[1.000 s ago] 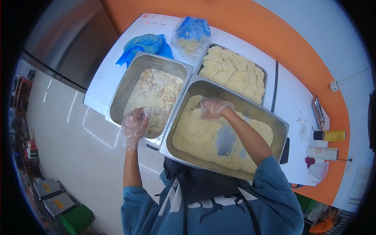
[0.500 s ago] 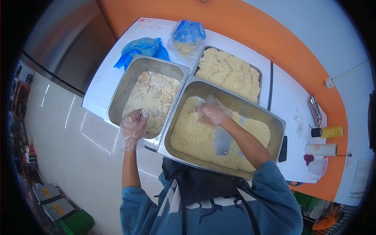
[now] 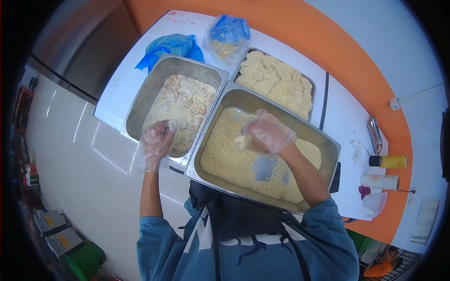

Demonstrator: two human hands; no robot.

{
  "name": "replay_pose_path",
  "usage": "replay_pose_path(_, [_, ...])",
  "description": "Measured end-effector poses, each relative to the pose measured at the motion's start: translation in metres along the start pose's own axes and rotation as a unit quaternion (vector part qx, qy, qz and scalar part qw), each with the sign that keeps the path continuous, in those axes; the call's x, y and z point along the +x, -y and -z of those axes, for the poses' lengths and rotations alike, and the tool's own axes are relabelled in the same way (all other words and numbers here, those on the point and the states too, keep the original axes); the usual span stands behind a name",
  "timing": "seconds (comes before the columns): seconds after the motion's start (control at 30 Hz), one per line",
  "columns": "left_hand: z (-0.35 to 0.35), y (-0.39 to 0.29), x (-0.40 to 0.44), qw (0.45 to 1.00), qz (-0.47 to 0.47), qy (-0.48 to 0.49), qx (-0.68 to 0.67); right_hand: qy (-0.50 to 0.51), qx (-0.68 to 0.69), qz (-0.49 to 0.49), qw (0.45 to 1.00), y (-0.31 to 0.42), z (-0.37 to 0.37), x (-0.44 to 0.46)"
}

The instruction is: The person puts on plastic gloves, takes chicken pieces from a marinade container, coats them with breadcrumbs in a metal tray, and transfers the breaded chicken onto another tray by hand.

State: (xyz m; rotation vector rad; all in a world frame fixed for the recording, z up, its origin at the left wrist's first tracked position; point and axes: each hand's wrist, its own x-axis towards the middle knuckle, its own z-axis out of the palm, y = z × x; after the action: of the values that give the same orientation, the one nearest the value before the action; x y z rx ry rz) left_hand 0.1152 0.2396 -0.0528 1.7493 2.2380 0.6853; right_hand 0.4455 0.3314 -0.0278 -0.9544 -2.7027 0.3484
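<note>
My left hand (image 3: 158,136), in a clear plastic glove, hangs over the near left corner of a steel pan (image 3: 132,110). Its fingers are curled together and smeared with pale batter; whether anything is in them is hidden. Pieces of meat (image 3: 187,100), possibly chicken, lie in creamy batter in that pan. My right hand (image 3: 269,133), gloved too, is closed above the yellowish breadcrumbs (image 3: 225,154) in the larger steel pan (image 3: 335,154). A pale crumbly lump (image 3: 240,142) shows at its fingertips; I cannot tell if it is gripped.
Behind the crumb pan stands a tray heaped with crumb-coated food (image 3: 276,84). Blue plastic bags (image 3: 171,47) and a clear bag with crumbs (image 3: 225,47) lie at the back. On the right are a yellow can (image 3: 393,161), a white roll (image 3: 380,181) and a clear cup (image 3: 375,202).
My right hand has drawn back from the far left part of the crumbs, moving right, and the pale lump now shows below its fingers. My left hand stays over the batter pan; the view shifts slightly.
</note>
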Motion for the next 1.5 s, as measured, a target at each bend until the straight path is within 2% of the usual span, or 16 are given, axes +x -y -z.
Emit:
replay_pose_path(0.1, [-0.002, 0.003, 0.000, 1.000, -0.006, -0.014, -0.005, 0.115, -0.107, 0.026, 0.987, 0.009, 0.027, 0.007])
replay_pose_path(0.2, [-0.002, 0.002, -0.001, 1.000, 0.000, -0.008, 0.003, 0.087, -0.137, 0.035, 0.986, -0.001, 0.021, 0.002])
replay_pose_path(0.27, [-0.003, 0.005, 0.000, 1.000, -0.008, -0.003, 0.007, 0.097, -0.082, 0.004, 0.992, -0.016, 0.019, -0.005])
replay_pose_path(0.4, [-0.002, 0.009, 0.000, 1.000, -0.021, 0.011, 0.001, 0.211, -0.001, -0.068, 0.975, -0.008, 0.063, 0.013])
replay_pose_path(0.5, [0.000, 0.008, 0.000, 0.999, -0.037, 0.005, -0.007, 0.269, -0.009, -0.115, 0.956, -0.017, 0.094, 0.032])
replay_pose_path(0.63, [-0.001, 0.008, 0.002, 0.999, -0.011, 0.032, 0.016, 0.257, -0.023, -0.075, 0.963, -0.044, 0.152, 0.061])
replay_pose_path(0.7, [-0.003, 0.012, 0.002, 0.999, -0.037, 0.018, 0.015, 0.229, -0.001, -0.076, 0.970, -0.061, 0.173, 0.076])
replay_pose_path(0.73, [-0.005, 0.013, 0.002, 0.999, -0.038, 0.015, 0.021, 0.205, 0.046, -0.114, 0.971, -0.067, 0.179, 0.084])
replay_pose_path(0.77, [-0.006, 0.015, 0.002, 0.999, -0.038, 0.011, 0.028, 0.204, 0.025, -0.120, 0.971, -0.072, 0.181, 0.094])
replay_pose_path(0.93, [-0.009, 0.016, 0.001, 0.999, -0.047, -0.014, 0.020, 0.230, -0.029, -0.110, 0.967, -0.116, 0.175, 0.143])
replay_pose_path(1.03, [-0.005, 0.014, 0.004, 0.999, -0.032, 0.021, 0.026, 0.255, -0.048, -0.143, 0.955, -0.144, 0.157, 0.169])
replay_pose_path(1.23, [-0.011, 0.018, 0.004, 0.999, -0.030, 0.014, -0.007, 0.338, -0.065, -0.173, 0.923, -0.182, 0.131, 0.219])
replay_pose_path(1.33, [-0.010, 0.022, 0.002, 0.999, -0.030, 0.036, -0.002, 0.339, -0.105, -0.185, 0.917, -0.192, 0.120, 0.239])
replay_pose_path(1.43, [-0.010, 0.025, 0.004, 0.998, -0.026, 0.053, -0.026, 0.416, -0.153, -0.249, 0.861, -0.216, 0.100, 0.263])
replay_pose_path(1.5, [-0.007, 0.021, 0.004, 0.997, -0.013, 0.065, -0.025, 0.412, -0.160, -0.260, 0.859, -0.215, 0.100, 0.266])
